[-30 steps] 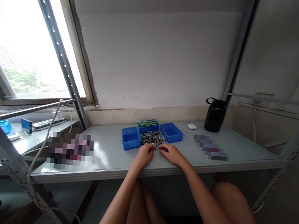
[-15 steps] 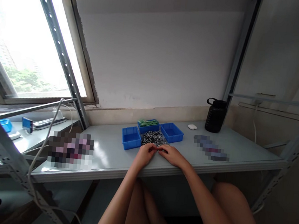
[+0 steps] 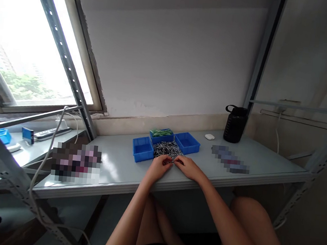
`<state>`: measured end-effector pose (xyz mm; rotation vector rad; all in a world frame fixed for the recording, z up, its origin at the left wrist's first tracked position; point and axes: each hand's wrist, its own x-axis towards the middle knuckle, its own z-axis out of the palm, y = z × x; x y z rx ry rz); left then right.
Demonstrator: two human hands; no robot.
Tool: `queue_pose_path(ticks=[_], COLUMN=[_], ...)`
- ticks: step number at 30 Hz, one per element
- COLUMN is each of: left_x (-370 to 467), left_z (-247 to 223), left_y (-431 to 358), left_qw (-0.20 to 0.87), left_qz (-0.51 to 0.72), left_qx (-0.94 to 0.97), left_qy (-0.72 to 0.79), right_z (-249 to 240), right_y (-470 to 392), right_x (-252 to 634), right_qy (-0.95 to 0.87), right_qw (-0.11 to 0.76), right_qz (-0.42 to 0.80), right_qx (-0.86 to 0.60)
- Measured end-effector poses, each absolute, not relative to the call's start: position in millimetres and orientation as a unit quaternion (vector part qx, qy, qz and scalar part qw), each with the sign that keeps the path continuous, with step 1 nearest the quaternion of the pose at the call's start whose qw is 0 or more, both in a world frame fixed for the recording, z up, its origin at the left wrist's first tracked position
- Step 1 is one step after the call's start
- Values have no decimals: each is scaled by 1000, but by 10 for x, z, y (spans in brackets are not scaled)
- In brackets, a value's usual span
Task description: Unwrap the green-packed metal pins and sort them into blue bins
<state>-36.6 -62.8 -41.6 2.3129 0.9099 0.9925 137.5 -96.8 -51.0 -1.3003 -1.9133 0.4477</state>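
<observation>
A pile of small dark and silvery metal pieces (image 3: pixel 167 149) lies on the grey table between three blue trays. My left hand (image 3: pixel 161 166) is at the near edge of the pile, its fingers curled together at the tips. Close to its right, my right hand (image 3: pixel 186 167) has its fingers pinched, the fingertips of both hands almost meeting. Whatever they hold is too small to make out. The left tray (image 3: pixel 142 149) and the right tray (image 3: pixel 187 143) show bare blue bottoms. Green items (image 3: pixel 161 132) fill the back tray (image 3: pixel 162 139).
A black bottle (image 3: pixel 235 124) and a small white case (image 3: pixel 209 137) stand at the back right. Blurred-out objects lie on the table (image 3: pixel 118 172) at left and right. A white cable (image 3: pixel 41 164) hangs along the left rack post.
The fingertips of my two hands have shifted slightly at the near edge of the pile. The whole view has moved a little; the trays stand as before.
</observation>
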Motion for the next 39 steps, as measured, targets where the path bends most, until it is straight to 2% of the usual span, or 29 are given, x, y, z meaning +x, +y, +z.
queue_pose_path(ticks=[7, 19, 32, 39], left_x=[-367, -358, -376, -378], left_z=[-409, -361, -418, -382], left_y=[-627, -693, -611, -643], left_qw=[216, 239, 259, 248], left_qz=[340, 373, 382, 360], left_qx=[847, 831, 816, 830], left_qy=[346, 336, 348, 346], right_z=[-509, -485, -478, -472], right_y=[-980, -1005, -999, -1011], right_x=[1381, 1370, 1377, 1372], right_qy=[-735, -774, -722, -733], right_qw=[405, 362, 424, 408], right_qz=[181, 179, 203, 201], right_qx=[-513, -488, -507, -506])
